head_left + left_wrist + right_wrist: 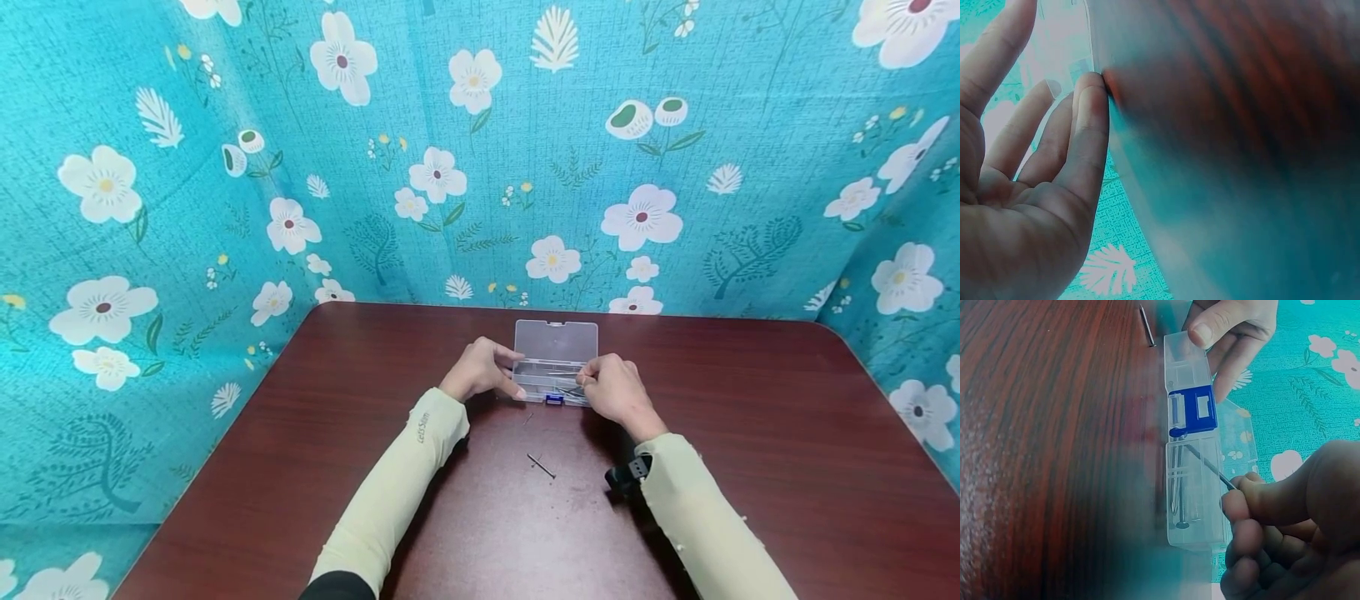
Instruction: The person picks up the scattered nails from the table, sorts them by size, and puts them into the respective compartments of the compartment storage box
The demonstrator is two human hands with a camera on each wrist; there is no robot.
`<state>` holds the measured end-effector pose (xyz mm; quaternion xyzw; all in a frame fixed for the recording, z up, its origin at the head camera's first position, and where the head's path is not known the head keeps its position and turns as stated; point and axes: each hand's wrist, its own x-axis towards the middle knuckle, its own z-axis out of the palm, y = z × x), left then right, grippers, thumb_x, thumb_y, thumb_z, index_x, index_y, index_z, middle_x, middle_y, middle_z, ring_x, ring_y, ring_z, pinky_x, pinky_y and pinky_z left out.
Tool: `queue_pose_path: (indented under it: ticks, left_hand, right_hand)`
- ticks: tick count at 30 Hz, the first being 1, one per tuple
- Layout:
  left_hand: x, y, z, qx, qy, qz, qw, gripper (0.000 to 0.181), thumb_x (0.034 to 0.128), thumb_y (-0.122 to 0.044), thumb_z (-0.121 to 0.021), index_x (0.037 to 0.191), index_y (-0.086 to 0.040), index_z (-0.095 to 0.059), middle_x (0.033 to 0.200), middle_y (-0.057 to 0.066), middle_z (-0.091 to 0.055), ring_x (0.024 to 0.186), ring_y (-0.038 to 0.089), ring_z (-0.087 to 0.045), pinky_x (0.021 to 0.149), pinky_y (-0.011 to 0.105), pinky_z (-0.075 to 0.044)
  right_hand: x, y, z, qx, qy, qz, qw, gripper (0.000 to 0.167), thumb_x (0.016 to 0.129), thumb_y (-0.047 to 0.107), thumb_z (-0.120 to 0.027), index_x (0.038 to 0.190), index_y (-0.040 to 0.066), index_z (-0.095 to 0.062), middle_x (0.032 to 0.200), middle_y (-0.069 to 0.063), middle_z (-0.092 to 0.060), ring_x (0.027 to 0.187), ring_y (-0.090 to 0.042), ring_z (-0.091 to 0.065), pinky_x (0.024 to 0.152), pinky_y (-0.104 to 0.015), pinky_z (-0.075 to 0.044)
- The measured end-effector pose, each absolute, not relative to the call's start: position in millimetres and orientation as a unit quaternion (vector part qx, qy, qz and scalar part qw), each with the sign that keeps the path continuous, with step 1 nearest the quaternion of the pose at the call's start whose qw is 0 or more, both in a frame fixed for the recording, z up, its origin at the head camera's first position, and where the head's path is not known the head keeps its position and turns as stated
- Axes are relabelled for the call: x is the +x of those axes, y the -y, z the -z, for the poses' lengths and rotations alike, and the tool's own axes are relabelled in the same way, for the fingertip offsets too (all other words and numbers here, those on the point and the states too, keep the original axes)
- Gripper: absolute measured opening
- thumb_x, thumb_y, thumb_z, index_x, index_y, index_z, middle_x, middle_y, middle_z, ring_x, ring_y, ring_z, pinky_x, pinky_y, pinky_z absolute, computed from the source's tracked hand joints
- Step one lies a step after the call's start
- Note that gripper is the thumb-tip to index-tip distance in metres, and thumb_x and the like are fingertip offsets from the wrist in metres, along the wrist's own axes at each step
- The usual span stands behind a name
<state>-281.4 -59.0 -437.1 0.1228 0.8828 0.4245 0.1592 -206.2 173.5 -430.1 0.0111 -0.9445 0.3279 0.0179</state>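
A small clear plastic box [555, 340] stands on the table with its hinged lid raised at the back. Its blue latch [1196, 412] is on the front wall. Several nails [1181, 509] show inside through the clear wall. My left hand [483, 368] grips the box's left end, thumb at the front corner and fingers farther back. Over the right part, my right hand [618, 390] pinches a thin metal nail [1211, 467] between thumb and forefinger. The nail slants down into the box, its lower end among the others.
On the dark wooden table [337, 467] lies a loose nail [541, 466] in front of the box. A thinner piece [528, 418] lies nearer the box. Behind hangs a blue flowered cloth [480, 208]. A black device [628, 475] sits at my right wrist.
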Motion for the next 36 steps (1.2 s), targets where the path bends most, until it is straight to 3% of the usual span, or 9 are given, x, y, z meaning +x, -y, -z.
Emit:
queue_pose_path:
  ticks: [10,14,19,26,36]
  left_hand:
    - [-281,58,436,0.126,-0.883,-0.425,0.155,0.068,0.0534,-0.008,-0.101,0.117,-0.015,-0.078,0.095,0.004,-0.076,0.082,0.009,-0.071,0.076,0.030,-0.055]
    - [-281,58,436,0.123,-0.883,-0.424,0.156,0.068,0.0548,-0.007,-0.100,0.118,-0.016,-0.077,0.096,0.003,-0.076,0.084,0.009,-0.071,0.075,0.029,-0.055]
    - [-281,58,436,0.118,-0.884,-0.422,0.162,0.068,0.0553,-0.007,-0.100,0.119,-0.016,-0.077,0.095,0.002,-0.076,0.084,0.009,-0.070,0.073,0.028,-0.055]
    - [-281,57,435,0.125,-0.884,-0.423,0.155,0.068,0.0548,-0.008,-0.100,0.118,-0.016,-0.077,0.100,0.006,-0.076,0.084,0.009,-0.071,0.076,0.030,-0.056]
    - [-281,58,436,0.123,-0.884,-0.423,0.157,0.068,0.0547,-0.008,-0.100,0.118,-0.015,-0.077,0.099,0.005,-0.076,0.084,0.009,-0.071,0.075,0.029,-0.056]
  right_hand:
    - [-205,-176,426,0.004,0.937,-0.349,0.009,0.018,0.096,0.005,-0.057,0.095,0.002,-0.075,0.078,-0.005,-0.061,0.069,-0.022,-0.051,0.063,-0.036,-0.042]
    - [-201,-176,425,0.004,0.928,-0.371,0.007,0.017,0.097,0.006,-0.058,0.097,0.002,-0.075,0.089,-0.009,-0.066,0.065,-0.022,-0.049,0.061,-0.036,-0.042]
    - [-196,-177,427,0.005,0.915,-0.404,0.005,0.018,0.094,0.001,-0.056,0.096,0.002,-0.074,0.105,-0.012,-0.070,0.078,-0.023,-0.054,0.068,-0.036,-0.046]
    - [-186,-174,427,0.017,0.898,-0.441,-0.001,0.013,0.091,0.001,-0.062,0.088,0.004,-0.074,0.082,-0.005,-0.062,0.071,-0.022,-0.050,0.062,-0.035,-0.042]
    - [-167,-165,432,0.045,0.894,-0.445,-0.032,0.008,0.093,0.008,-0.069,0.091,0.005,-0.076,0.072,-0.004,-0.066,0.049,-0.018,-0.058,0.066,-0.037,-0.051]
